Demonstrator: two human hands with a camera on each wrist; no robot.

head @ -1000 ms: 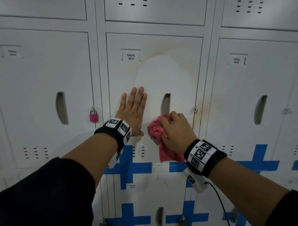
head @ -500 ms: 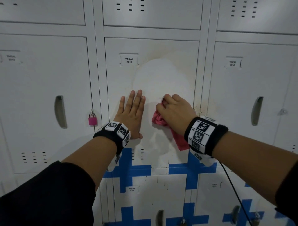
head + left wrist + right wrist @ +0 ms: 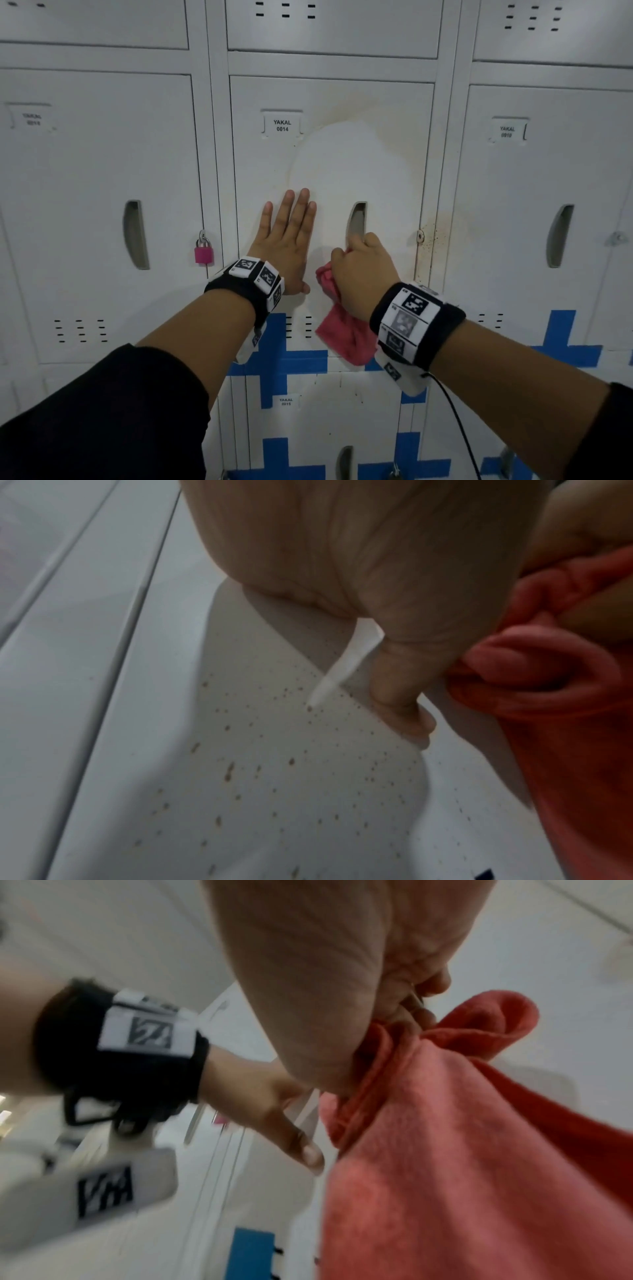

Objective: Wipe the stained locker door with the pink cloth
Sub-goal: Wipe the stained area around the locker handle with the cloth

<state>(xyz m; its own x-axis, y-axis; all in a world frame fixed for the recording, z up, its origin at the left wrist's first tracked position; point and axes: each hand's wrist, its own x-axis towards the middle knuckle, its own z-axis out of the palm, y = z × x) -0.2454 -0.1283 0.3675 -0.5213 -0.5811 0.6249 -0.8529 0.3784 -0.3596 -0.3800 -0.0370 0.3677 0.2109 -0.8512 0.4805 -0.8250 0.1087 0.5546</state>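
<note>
The stained locker door [image 3: 346,161], labelled YAKAL 0014, is in the middle of the head view. A brownish stain rings a cleaner white patch on its upper right. My left hand [image 3: 289,236] lies flat on the door, fingers straight and pointing up. My right hand [image 3: 363,270] grips the bunched pink cloth [image 3: 339,329] against the door just below the handle slot [image 3: 357,219]; the cloth's tail hangs down. In the left wrist view the door [image 3: 274,791] carries small brown specks beside my left hand [image 3: 394,696] and the pink cloth [image 3: 565,723]. The right wrist view shows the pink cloth [image 3: 462,1150] under my right hand [image 3: 394,988].
A pink padlock [image 3: 203,251] hangs on the left neighbouring locker [image 3: 96,205]. Brown specks mark the frame by the latch [image 3: 420,235]. Blue tape crosses [image 3: 274,359] run along the lower lockers. A black cable [image 3: 455,428] hangs from my right wrist.
My right hand with the cloth went up beside the handle slot half a second ago and has come back down below it. My left hand stays flat on the door.
</note>
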